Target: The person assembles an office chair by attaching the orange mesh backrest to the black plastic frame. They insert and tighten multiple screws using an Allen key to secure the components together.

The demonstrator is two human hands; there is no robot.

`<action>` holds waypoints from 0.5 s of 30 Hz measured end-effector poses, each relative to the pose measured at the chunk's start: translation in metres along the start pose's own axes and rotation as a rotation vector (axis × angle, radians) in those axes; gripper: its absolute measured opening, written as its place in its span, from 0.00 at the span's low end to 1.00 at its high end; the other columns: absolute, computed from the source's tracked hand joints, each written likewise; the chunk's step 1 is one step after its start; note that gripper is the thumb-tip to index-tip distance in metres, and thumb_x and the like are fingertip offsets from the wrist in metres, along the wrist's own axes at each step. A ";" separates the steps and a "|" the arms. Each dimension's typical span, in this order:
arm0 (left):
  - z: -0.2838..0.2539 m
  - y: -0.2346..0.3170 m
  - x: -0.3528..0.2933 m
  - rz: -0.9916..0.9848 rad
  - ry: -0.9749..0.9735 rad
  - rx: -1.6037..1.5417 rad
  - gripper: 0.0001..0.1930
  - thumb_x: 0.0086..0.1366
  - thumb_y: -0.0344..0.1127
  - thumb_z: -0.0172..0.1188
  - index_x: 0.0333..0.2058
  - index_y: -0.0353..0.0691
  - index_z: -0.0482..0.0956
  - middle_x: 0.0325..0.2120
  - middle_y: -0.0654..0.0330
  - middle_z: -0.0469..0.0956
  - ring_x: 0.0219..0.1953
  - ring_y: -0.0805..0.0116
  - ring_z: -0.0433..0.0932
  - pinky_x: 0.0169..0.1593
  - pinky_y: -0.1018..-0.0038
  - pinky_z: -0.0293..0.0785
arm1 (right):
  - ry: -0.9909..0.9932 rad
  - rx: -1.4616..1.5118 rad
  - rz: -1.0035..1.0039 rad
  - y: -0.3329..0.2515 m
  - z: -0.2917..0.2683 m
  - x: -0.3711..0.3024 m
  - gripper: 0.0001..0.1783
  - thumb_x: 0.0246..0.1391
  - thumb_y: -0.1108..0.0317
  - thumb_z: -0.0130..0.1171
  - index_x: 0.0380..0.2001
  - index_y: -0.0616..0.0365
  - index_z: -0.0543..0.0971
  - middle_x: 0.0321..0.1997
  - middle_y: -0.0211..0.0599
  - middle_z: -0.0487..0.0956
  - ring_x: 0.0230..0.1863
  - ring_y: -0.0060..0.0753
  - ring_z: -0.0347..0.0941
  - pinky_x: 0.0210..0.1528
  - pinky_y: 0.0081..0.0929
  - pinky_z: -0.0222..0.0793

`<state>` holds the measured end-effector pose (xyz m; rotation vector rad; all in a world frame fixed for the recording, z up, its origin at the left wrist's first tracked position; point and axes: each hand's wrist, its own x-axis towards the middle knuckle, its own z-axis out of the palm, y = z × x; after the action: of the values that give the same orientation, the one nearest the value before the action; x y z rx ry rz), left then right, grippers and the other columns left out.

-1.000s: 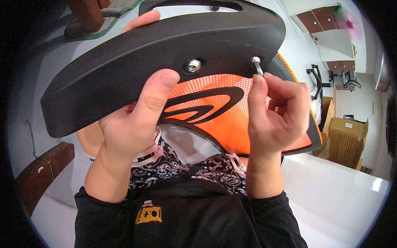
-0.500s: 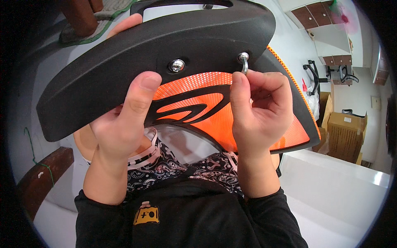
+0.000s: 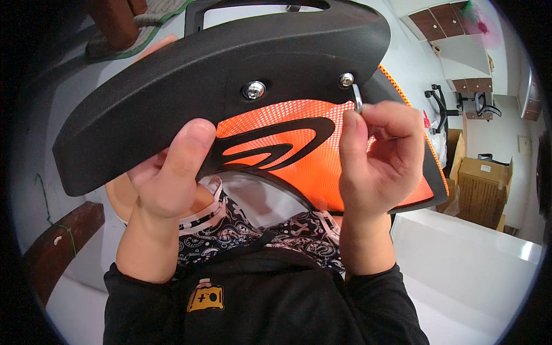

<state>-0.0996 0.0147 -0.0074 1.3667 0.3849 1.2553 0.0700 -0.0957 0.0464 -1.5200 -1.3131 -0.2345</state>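
Observation:
A black plastic chair armrest [image 3: 167, 95] slants across the view, with an orange mesh chair back [image 3: 313, 184] in a black frame below and behind it. My left hand [image 3: 172, 175] grips the armrest's lower edge, thumb on the near side and fingers reaching behind. Two silver bolts show in its face: a middle bolt [image 3: 253, 89] and a right bolt [image 3: 346, 80]. Between thumb and forefinger, my right hand [image 3: 382, 152] pinches a small silver hex key [image 3: 357, 98]. The key's visible end is just beside and below the right bolt, apart from its head.
Opened cardboard boxes [image 3: 484, 187] stand at the right, near a black chair base [image 3: 441, 109] and brown-fronted cabinets [image 3: 437, 23]. A white panel [image 3: 460, 247] lies at lower right. Dark wooden pieces, one a curved brown rail [image 3: 69, 244], are at the left.
The hex key has come out of the right bolt, and my right hand has shifted right and slightly down with it. My left thumb has slid down a little; the armrest has moved slightly right.

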 end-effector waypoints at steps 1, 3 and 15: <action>0.000 -0.001 -0.001 0.014 0.003 0.076 0.33 0.57 0.34 0.52 0.61 0.28 0.57 0.56 0.47 0.68 0.59 0.54 0.67 0.65 0.61 0.58 | -0.019 -0.077 -0.087 0.002 -0.004 0.005 0.12 0.38 0.81 0.68 0.28 0.60 0.77 0.29 0.36 0.76 0.29 0.25 0.72 0.26 0.19 0.67; 0.001 -0.002 -0.001 0.022 0.031 0.090 0.33 0.58 0.35 0.53 0.61 0.28 0.57 0.56 0.47 0.67 0.59 0.55 0.67 0.65 0.61 0.58 | -0.071 -0.209 -0.218 0.003 -0.011 0.014 0.13 0.36 0.81 0.69 0.29 0.57 0.79 0.30 0.34 0.77 0.31 0.29 0.72 0.31 0.22 0.67; 0.001 0.003 -0.001 -0.010 -0.001 0.085 0.34 0.58 0.35 0.54 0.61 0.28 0.57 0.56 0.46 0.67 0.59 0.55 0.67 0.64 0.62 0.59 | -0.411 -0.605 -0.703 -0.001 -0.045 0.062 0.14 0.35 0.76 0.71 0.31 0.53 0.82 0.33 0.30 0.81 0.36 0.31 0.73 0.39 0.26 0.66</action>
<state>-0.1006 0.0122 -0.0048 1.4355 0.4483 1.2415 0.1131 -0.0947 0.1100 -1.5750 -2.2309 -0.8646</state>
